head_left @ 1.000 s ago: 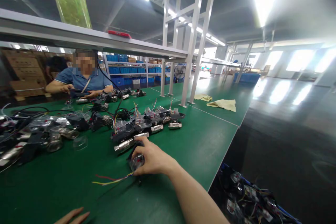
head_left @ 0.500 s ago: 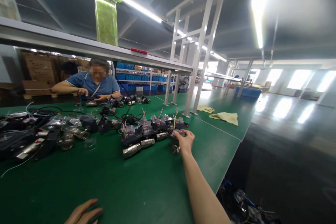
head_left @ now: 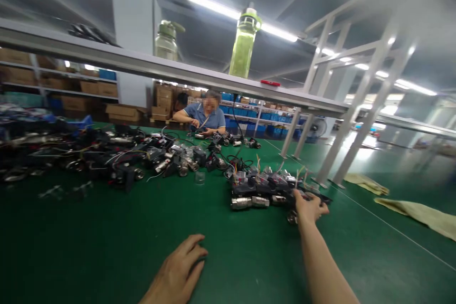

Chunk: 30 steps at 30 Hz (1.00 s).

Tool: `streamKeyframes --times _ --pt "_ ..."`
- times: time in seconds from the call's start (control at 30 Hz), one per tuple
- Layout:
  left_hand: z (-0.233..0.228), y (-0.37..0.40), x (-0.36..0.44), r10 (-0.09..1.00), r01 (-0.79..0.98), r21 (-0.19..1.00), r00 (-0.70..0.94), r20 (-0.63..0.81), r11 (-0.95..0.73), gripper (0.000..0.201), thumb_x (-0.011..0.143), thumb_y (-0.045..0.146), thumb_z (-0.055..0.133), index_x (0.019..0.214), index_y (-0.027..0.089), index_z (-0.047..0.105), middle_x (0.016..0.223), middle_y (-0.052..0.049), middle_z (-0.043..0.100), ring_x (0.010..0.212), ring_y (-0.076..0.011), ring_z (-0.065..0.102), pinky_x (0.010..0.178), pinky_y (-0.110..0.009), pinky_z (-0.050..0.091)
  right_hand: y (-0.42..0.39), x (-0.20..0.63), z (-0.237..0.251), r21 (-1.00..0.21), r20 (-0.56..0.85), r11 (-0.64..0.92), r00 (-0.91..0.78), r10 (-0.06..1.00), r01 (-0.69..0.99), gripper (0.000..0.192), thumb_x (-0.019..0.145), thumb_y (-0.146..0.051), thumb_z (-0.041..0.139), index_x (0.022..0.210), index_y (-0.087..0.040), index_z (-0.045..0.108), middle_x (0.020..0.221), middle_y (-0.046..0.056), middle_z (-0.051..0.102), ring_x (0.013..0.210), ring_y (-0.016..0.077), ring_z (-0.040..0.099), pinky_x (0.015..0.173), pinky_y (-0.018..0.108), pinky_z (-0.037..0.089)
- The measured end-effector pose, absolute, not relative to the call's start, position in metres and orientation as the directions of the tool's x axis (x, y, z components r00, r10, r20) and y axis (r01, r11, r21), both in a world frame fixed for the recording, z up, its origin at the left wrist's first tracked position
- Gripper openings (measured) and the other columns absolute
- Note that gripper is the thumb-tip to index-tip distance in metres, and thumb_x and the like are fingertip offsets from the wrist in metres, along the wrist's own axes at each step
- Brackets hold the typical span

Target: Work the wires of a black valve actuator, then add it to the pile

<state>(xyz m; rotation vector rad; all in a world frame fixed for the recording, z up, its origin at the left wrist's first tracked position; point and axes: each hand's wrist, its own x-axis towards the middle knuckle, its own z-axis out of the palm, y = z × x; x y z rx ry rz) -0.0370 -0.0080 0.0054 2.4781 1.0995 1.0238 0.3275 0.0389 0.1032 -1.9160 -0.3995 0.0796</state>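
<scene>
At the right end of a neat row of black valve units (head_left: 260,188), my right hand (head_left: 309,206) grips one black unit with a round metal fitting (head_left: 292,217). My fingers hide most of that unit. The row's units have clear plastic parts on top, silvery metal bodies at the front and thin coloured wires sticking up. My left hand (head_left: 180,268) hovers low over the green table (head_left: 228,247), holding nothing, its fingers apart and slightly curled. The row lies beyond it, up and to the right.
A large jumbled pile of similar units and wires (head_left: 124,156) covers the left. A small clear plastic piece (head_left: 200,178) lies nearby. A co-worker (head_left: 204,116) sits across the table. Above runs a shelf (head_left: 199,72) with a green bottle (head_left: 244,47). Yellow cloths (head_left: 420,213) lie right, past white posts (head_left: 370,99).
The view has swung left, so the table's contents sit further right and more of the pile shows. My left hand has come further into view. My right hand stays at the row's right end.
</scene>
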Motion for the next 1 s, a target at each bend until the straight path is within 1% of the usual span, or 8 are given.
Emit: streamKeyframes --times 0.17,0.3,0.37,0.43,0.57,0.67,0.83,1.0 --pt "0.007 -0.012 -0.035 0.778 0.577 0.523 0.449 0.439 -0.627 0.026 0.081 0.014 0.045 0.098 0.025 0.062 0.126 -0.006 0.056 0.107 -0.0218 0.059 0.093 -0.039 0.051 0.022 0.328 0.118 -0.867 0.099 -0.412 0.907 0.409 0.28 0.089 0.064 -0.049 0.062 0.138 -0.012 0.03 0.144 0.027 0.01 0.134 0.0429 0.02 0.105 0.055 0.023" --pt "0.015 -0.015 -0.033 0.785 0.578 0.532 0.447 0.429 -0.619 0.025 0.081 0.01 0.046 0.098 0.022 0.062 0.123 -0.007 0.056 0.105 -0.0207 0.059 0.093 -0.037 0.05 0.015 0.297 0.142 -0.743 0.51 -0.271 0.78 0.362 0.612 0.078 0.067 -0.043 0.059 0.134 -0.01 0.036 0.144 0.028 0.017 0.137 0.0381 0.013 0.107 0.053 0.021" --pt "0.023 -0.016 -0.033 0.785 0.589 0.52 0.464 0.409 -0.619 0.022 0.083 0.011 0.045 0.094 0.02 0.061 0.111 -0.007 0.06 0.097 -0.0196 0.06 0.086 -0.035 0.051 0.024 0.263 0.15 -0.596 0.738 -0.07 0.58 0.346 0.8 0.061 0.073 -0.04 0.053 0.126 -0.012 0.045 0.139 0.025 0.027 0.134 0.0351 0.022 0.105 0.052 0.026" --pt "0.032 -0.016 -0.034 0.789 0.621 0.487 0.486 0.377 -0.614 0.017 0.084 0.014 0.045 0.089 0.019 0.061 0.096 -0.006 0.061 0.086 -0.0188 0.061 0.075 -0.033 0.052 0.04 0.221 0.146 -0.436 0.841 0.158 0.339 0.422 0.886 0.047 0.078 -0.039 0.05 0.118 -0.015 0.051 0.131 0.02 0.036 0.131 0.033 0.029 0.103 0.051 0.03" --pt "0.046 -0.011 -0.047 0.803 0.7 0.402 0.459 0.38 -0.59 0.012 0.085 0.02 0.048 0.082 0.019 0.06 0.086 -0.003 0.059 0.077 -0.0183 0.06 0.065 -0.03 0.049 0.08 0.133 0.102 -0.41 0.688 0.46 -0.064 0.723 0.787 0.037 0.078 -0.03 0.05 0.113 -0.017 0.05 0.125 0.015 0.039 0.123 0.0283 0.037 0.102 0.049 0.034" --pt "0.055 -0.002 -0.067 0.821 0.767 0.375 0.33 0.465 -0.521 0.016 0.087 0.021 0.046 0.076 0.019 0.057 0.079 -0.001 0.058 0.072 -0.0168 0.059 0.062 -0.027 0.046 0.11 0.081 0.062 -0.534 0.479 0.433 -0.163 0.863 0.726 0.036 0.074 -0.022 0.052 0.11 -0.018 0.051 0.119 0.012 0.044 0.116 0.0258 0.046 0.1 0.045 0.038" --pt "0.06 0.018 -0.098 0.801 0.864 0.353 0.09 0.592 -0.358 0.028 0.093 0.021 0.037 0.068 0.019 0.05 0.071 -0.001 0.053 0.061 -0.0149 0.056 0.056 -0.027 0.041 0.164 0.017 0.045 -0.575 0.357 0.306 -0.104 0.928 0.759 0.038 0.079 -0.022 0.053 0.116 -0.013 0.051 0.117 0.014 0.052 0.112 0.0231 0.053 0.096 0.036 0.043" --pt "0.044 0.031 -0.102 0.633 0.89 0.188 0.134 0.762 -0.416 0.028 0.093 0.018 0.034 0.069 0.021 0.047 0.068 -0.001 0.054 0.057 -0.0157 0.057 0.049 -0.027 0.039 0.226 -0.021 0.064 -0.588 0.272 0.084 0.099 0.957 0.804 0.042 0.092 -0.032 0.046 0.127 -0.01 0.044 0.119 0.014 0.056 0.108 0.0218 0.056 0.094 0.039 0.043"
